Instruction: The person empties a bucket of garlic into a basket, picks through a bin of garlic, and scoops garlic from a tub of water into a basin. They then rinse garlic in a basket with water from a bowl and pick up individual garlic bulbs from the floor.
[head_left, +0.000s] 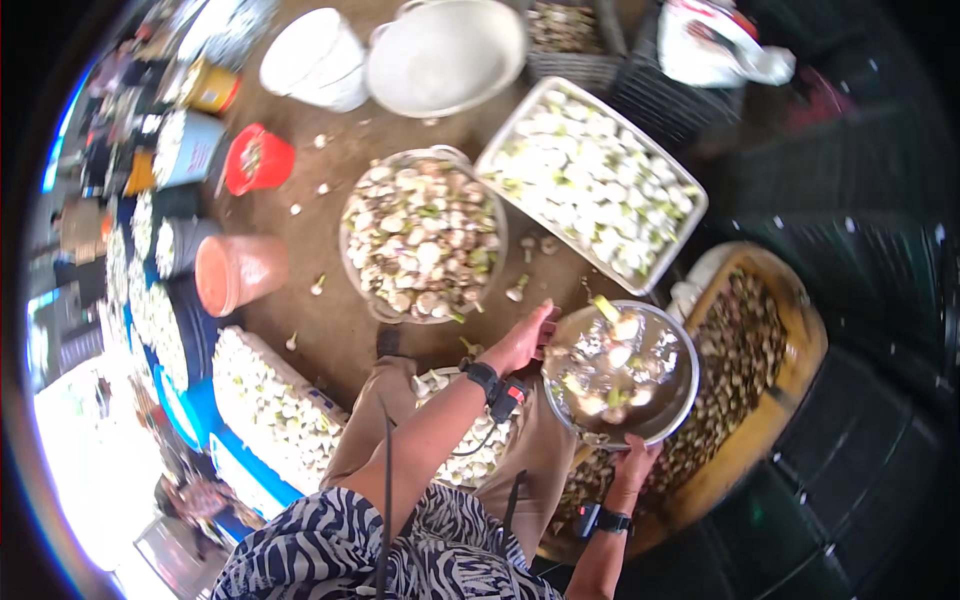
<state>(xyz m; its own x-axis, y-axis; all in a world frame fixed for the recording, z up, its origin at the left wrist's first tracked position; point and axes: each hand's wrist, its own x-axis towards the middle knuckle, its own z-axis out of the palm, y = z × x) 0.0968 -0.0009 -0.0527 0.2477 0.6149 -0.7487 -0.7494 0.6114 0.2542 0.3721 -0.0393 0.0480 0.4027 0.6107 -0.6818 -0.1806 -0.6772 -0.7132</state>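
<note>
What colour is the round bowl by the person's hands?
The bowl is shiny silver; it shows best in the head view.

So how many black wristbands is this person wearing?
2: one black wristband on the wrist of the left hand, another on that of the right hand. Both wrists show, so none seems hidden.

The bowl (668,398) is silvery, and the bulbs (620,352) in it are cream-white with yellow-green stems. The shirt (320,540) has black-and-white zebra stripes; the trousers (535,460) are tan and the wristband (482,376) black. A basin (447,60) is off-white, one bucket (245,270) salmon-orange, another tub (278,165) bright red. The floor (330,235) is brown. The dim sheeting (850,285) at right looks greenish black, perhaps.
</note>
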